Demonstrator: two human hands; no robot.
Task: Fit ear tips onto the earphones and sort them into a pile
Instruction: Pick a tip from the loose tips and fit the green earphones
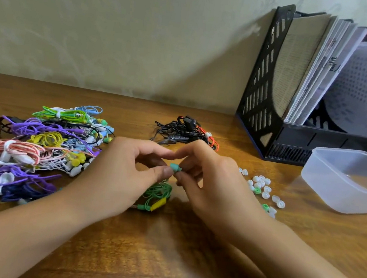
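Left hand [126, 171] and right hand [205, 175] meet above the wooden desk [165, 251], fingertips pinching a teal earbud [175, 168] between them; its green cable [156, 194] lies coiled on the desk beneath the hands; a pile of coloured earphones [40, 145] sits to the left; a black earphone bundle [183, 132] lies behind the hands; loose ear tips [261, 186] are scattered to the right, near a translucent plastic container [347, 180]; a black file holder [297, 94] stands against the wall

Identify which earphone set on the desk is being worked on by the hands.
The green-cabled set lying beneath the hands: its teal earbud is pinched between left hand and right hand; other bundles lie untouched.
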